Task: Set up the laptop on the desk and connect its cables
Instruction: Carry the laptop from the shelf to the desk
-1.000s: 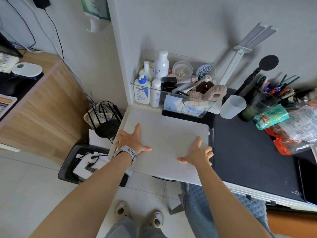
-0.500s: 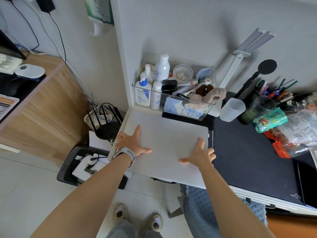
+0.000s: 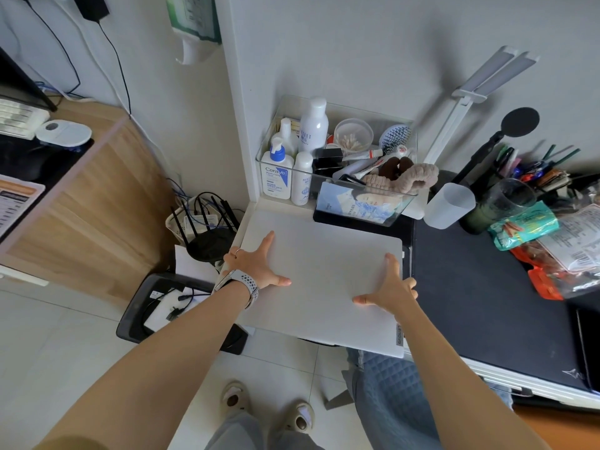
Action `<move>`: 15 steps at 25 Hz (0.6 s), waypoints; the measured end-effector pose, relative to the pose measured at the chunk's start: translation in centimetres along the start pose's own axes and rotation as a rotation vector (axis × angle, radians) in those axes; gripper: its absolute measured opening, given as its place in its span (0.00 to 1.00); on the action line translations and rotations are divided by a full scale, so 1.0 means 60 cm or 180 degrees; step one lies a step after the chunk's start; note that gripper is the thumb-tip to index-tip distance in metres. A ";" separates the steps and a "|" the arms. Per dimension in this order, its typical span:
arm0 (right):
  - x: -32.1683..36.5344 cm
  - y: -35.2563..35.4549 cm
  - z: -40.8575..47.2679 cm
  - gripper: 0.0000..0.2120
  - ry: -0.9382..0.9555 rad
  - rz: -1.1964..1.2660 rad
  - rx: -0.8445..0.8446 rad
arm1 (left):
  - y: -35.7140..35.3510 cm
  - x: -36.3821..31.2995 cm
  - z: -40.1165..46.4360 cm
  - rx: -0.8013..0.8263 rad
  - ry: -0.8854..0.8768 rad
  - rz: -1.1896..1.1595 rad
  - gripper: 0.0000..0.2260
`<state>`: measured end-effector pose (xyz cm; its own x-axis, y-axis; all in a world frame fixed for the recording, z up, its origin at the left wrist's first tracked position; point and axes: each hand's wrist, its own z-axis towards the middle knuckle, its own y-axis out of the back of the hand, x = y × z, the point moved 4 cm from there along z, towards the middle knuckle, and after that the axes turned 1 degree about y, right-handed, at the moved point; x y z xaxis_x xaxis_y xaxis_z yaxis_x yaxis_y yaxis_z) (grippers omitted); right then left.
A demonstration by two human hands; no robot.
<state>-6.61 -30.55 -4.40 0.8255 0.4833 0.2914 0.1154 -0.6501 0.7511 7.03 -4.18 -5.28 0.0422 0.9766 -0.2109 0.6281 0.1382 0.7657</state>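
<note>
Two hands rest on a closed white laptop (image 3: 324, 274), seen from above by a camera on the person's head. The left hand (image 3: 256, 266) lies at the laptop's left edge, index finger and thumb straight and splayed on the lid, its other fingers hidden over the edge; a watch with a perforated band sits on that wrist. The right hand (image 3: 391, 289) lies near the right edge, thumb pointing inward and index finger straight along the lid, while the other fingers bend over the side. The laptop lies flat on the left end of the worktop (image 3: 480, 287), its near edge hanging out past the front. Just behind it stands a clear box (image 3: 337, 167) of bottles, a hairbrush and other toiletries. To the right, on a dark mat, are a frosted cup (image 3: 449, 205), a green snack packet (image 3: 524, 226) and pens. A white lamp (image 3: 480, 95) leans up the wall. On the floor to the left sit a black router (image 3: 209, 243) and a tray of cables (image 3: 168, 306).
</note>
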 end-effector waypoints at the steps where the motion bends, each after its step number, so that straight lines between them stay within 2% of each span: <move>1: 0.001 0.002 -0.001 0.58 0.0033 0.0046 0.0026 | -0.001 0.002 -0.001 -0.0001 -0.0005 -0.0018 0.55; 9: 0.043 0.043 -0.026 0.58 0.0510 0.0325 -0.0283 | 0.058 0.003 -0.032 -0.0478 -0.0069 -0.0519 0.54; 15: 0.103 0.064 -0.072 0.59 0.1056 0.0309 -0.0375 | 0.101 0.058 -0.092 -0.0858 -0.0102 -0.0854 0.53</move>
<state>-3.43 -27.53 2.83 0.6031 0.5991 0.5266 -0.0350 -0.6397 0.7678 6.67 1.00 1.97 -0.0690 0.8947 -0.4412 0.3934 0.4308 0.8122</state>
